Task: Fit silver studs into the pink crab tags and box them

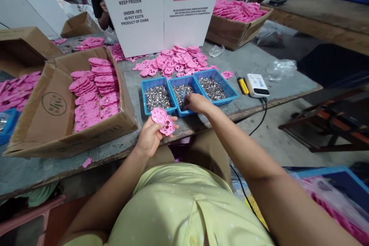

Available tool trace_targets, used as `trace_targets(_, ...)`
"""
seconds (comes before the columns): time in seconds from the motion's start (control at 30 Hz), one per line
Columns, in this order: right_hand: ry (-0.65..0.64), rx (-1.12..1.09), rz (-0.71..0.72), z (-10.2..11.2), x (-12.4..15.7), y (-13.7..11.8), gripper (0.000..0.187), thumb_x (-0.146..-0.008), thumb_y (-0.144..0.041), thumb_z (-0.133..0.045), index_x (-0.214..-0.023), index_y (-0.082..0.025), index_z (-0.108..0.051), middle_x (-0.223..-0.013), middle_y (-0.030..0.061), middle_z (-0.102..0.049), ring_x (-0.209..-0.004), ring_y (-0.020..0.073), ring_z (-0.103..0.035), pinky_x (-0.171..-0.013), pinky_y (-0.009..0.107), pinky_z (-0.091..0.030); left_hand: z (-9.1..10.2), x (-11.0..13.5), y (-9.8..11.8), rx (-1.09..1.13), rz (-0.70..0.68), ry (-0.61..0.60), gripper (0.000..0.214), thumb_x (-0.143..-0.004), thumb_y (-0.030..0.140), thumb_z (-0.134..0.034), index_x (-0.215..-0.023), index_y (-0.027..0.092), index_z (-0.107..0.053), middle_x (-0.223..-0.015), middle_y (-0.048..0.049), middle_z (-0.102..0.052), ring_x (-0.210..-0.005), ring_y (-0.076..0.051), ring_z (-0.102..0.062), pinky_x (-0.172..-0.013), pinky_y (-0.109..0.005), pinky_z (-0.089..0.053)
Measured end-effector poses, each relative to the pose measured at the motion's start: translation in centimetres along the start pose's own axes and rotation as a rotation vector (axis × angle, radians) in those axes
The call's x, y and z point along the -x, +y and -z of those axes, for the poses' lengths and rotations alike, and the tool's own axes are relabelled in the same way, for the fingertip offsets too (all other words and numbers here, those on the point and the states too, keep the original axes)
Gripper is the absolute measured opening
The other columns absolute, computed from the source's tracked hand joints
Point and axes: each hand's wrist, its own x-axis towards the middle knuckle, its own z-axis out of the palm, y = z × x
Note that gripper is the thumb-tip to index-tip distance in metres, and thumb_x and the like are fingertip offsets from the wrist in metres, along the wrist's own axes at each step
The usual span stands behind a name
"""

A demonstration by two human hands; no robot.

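My left hand [149, 137] is closed round the edge of a pink plastic plate [162, 121] with round holes, thumb on top, just in front of the blue trays. My right hand [197, 102] reaches into the middle blue tray [184, 113], its fingertips pinched together among small shiny metal parts [179, 93]. What those fingertips hold, if anything, is hidden. On either side stand a left blue tray [143, 94] and a right blue tray [234, 95], both filled with similar metal bits. Behind them spreads a loose heap of pink plates [175, 60].
An open cardboard box [57, 102] at left holds stacked pink plates. A white printed carton [141, 19] stands behind the heap. To the right lie a yellow-handled screwdriver [243, 85] and a white device [257, 85] with a black cable. Another box [227, 30] of pink plates stands back right.
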Motion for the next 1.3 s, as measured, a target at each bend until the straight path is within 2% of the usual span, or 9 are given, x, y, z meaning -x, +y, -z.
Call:
trace_targets(0.17, 0.013, -0.014, -0.004, -0.3, -0.1, 0.0, 0.022, -0.086, -0.013, -0.069, -0.1, -0.021, -0.084, -0.11, 0.0128, -0.082, -0.101, 0.0265, -0.076, -0.08, 0.029, -0.051, -0.1, 0.1, -0.1, 0.02, 0.011, 0.006, 0.046, -0.073, 0.02, -0.071, -0.116, 0.015, -0.056, -0.102, -0.0147, -0.081, -0.078, -0.027, -0.078, -0.052, -0.026, -0.053)
trace_targets(0.27, 0.066, -0.037, -0.001, -0.5, 0.3, 0.1, 0.023, -0.091, -0.017, -0.065, -0.105, -0.021, -0.083, -0.113, 0.0126, -0.081, -0.104, 0.026, -0.075, -0.082, 0.029, -0.05, -0.1, 0.2, -0.2, 0.011, 0.016, 0.001, 0.046, -0.073, 0.02, -0.072, -0.116, 0.015, -0.057, -0.101, -0.0136, -0.081, -0.075, -0.024, -0.076, -0.053, -0.027, -0.053)
trace_targets(0.37, 0.174, -0.106, 0.013, -0.7, 0.5, 0.4, 0.024, -0.095, -0.017, -0.061, -0.109, -0.019, -0.08, -0.116, 0.0122, -0.081, -0.107, 0.0254, -0.074, -0.085, 0.028, -0.049, -0.1, 0.2, -0.3, -0.009, 0.027, -0.003, 0.049, -0.071, 0.019, -0.074, -0.117, 0.016, -0.057, -0.103, -0.0127, -0.081, -0.075, -0.024, -0.076, -0.053, -0.026, -0.052)
trace_targets(0.57, 0.32, -0.23, 0.012, -0.7, 0.5, 1.1, 0.026, -0.094, -0.013, -0.06, -0.113, -0.016, -0.077, -0.113, 0.0127, -0.081, -0.103, 0.025, -0.074, -0.085, 0.029, -0.048, -0.4, 0.0, -0.4, -0.03, 0.046, -0.001, 0.05, -0.07, 0.02, -0.076, -0.116, 0.016, -0.057, -0.102, -0.0111, -0.081, -0.077, -0.025, -0.077, -0.052, -0.025, -0.05)
trace_targets(0.83, 0.338, -0.338, 0.028, -0.6, 0.6, 1.6, 0.016, -0.09, -0.018, -0.07, -0.101, -0.015, -0.081, -0.1, 0.0093, -0.082, -0.094, 0.0229, -0.074, -0.086, 0.028, -0.05, -1.1, -0.1, -0.4, -0.031, 0.061, 0.018, 0.049, -0.067, 0.019, -0.076, -0.112, 0.016, -0.057, -0.095, -0.009, -0.08, -0.073, -0.023, -0.076, -0.05, -0.024, -0.05)
trace_targets(1.1, 0.348, -0.391, 0.034, -0.9, 0.3, 1.8, 0.021, -0.09, -0.018, -0.065, -0.102, -0.017, -0.083, -0.105, 0.0086, -0.083, -0.103, 0.0251, -0.075, -0.094, 0.032, -0.051, -0.8, -0.1, -0.7, -0.03, 0.053, 0.007, 0.052, -0.07, 0.018, -0.075, -0.118, 0.016, -0.057, -0.098, -0.011, -0.08, -0.078, -0.026, -0.077, -0.051, -0.025, -0.05)
trace_targets(1.3, 0.387, -0.421, -0.02, -0.7, 0.3, 1.7, 0.023, -0.09, -0.017, -0.063, -0.105, -0.016, -0.081, -0.108, 0.0097, -0.082, -0.102, 0.0253, -0.073, -0.093, 0.033, -0.051, -0.6, -0.2, -0.7, -0.032, 0.049, -0.001, 0.052, -0.069, 0.015, -0.073, -0.119, 0.015, -0.058, -0.099, -0.0106, -0.08, -0.077, -0.025, -0.077, -0.051, -0.025, -0.05)
